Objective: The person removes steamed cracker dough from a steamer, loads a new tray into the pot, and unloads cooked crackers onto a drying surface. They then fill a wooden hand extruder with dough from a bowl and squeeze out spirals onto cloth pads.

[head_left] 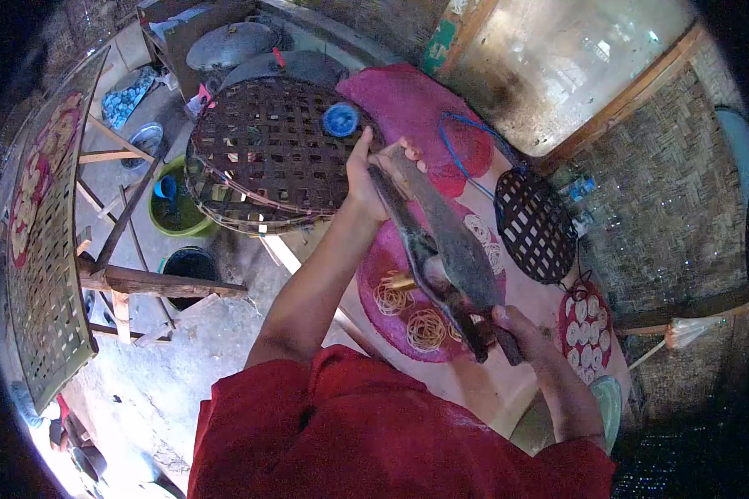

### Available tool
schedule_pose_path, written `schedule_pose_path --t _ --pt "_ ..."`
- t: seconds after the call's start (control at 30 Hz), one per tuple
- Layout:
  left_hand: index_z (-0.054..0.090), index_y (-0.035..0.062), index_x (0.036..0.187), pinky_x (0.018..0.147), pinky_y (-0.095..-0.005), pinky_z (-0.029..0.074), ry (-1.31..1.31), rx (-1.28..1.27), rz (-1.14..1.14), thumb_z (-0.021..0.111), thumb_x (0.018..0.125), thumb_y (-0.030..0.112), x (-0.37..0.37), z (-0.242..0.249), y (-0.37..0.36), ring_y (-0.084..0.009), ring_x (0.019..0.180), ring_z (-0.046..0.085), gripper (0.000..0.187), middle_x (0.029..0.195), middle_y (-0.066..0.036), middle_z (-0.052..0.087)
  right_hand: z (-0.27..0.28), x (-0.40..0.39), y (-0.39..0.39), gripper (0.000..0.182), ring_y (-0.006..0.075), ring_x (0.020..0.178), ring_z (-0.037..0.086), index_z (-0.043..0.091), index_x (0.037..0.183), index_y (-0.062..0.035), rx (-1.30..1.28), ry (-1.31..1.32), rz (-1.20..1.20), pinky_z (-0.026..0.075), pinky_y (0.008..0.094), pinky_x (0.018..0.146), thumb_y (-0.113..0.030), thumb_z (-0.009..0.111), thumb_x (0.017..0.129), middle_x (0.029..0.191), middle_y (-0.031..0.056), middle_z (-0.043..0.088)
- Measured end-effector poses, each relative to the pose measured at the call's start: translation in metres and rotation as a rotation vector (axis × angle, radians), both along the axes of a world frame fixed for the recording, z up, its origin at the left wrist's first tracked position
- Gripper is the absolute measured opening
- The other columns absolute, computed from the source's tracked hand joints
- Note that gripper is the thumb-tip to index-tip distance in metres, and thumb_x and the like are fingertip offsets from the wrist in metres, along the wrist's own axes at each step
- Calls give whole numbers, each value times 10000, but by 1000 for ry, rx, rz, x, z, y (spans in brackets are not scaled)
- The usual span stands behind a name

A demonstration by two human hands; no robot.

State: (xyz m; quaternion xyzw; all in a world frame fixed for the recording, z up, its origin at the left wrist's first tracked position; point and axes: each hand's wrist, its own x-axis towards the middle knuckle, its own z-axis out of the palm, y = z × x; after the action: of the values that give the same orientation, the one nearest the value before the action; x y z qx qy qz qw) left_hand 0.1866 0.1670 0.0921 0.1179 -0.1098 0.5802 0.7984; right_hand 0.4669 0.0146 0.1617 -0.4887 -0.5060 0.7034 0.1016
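Observation:
Both hands are on a long dark wooden hand press (453, 237) made of two bars, with a short brass-coloured tube (401, 281) sticking out of its side. My left hand (368, 179) wraps round the upper end, its fingertips showing over the far edge. My right hand (524, 331) grips the lower end, thumb on the wood. Beneath the press lies a round pink mat (374, 328) carrying several pale coils of thin dough strands, among them a dough coil (426, 330) near the tube.
Stacked open-weave trays (266, 150) with a blue bowl (341, 120) stand left of the table. A red mat (584, 328) with several pale coils and a dark woven tray (537, 226) lie right. A green basin (179, 200) is on the floor; a slatted rack (58, 249) leans far left.

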Motion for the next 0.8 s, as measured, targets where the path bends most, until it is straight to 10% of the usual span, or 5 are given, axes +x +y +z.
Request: schedule_pose_path --t 0.17,0.33,0.6,0.7,0.8 --pt "527 66 866 731 -423 445 -36 -127 34 374 869 590 15 -31 -10 -318 793 544 546 788 -115 561 -5 15 -5 706 203 714 617 480 1245 46 -95 -13 9 492 322 683 -539 479 849 874 121 627" --pt "515 115 819 718 -421 423 55 -196 67 365 895 541 26 -38 0 -259 715 530 457 703 -50 517 -43 30 6 541 140 550 557 611 860 -16 115 -125 -48 438 269 503 -546 500 866 673 50 593" --pt "553 56 763 649 -412 434 132 -89 41 328 840 683 -2 -20 3 -300 685 542 670 686 -93 545 -112 34 13 644 199 883 613 522 1148 11 -3 89 19 495 343 774 -549 567 833 997 89 605" --pt "571 61 703 626 -395 434 142 5 64 293 828 727 -14 41 -18 -300 652 536 733 635 -90 544 -70 28 15 562 106 690 526 572 1036 -7 194 240 19 435 266 586 -539 534 861 810 20 562" --pt "600 67 683 563 -364 437 19 330 127 263 833 733 -36 88 -40 -268 560 533 762 566 -84 538 -25 0 24 593 137 763 558 558 1120 14 42 403 -33 465 293 665 -520 541 861 889 50 590"
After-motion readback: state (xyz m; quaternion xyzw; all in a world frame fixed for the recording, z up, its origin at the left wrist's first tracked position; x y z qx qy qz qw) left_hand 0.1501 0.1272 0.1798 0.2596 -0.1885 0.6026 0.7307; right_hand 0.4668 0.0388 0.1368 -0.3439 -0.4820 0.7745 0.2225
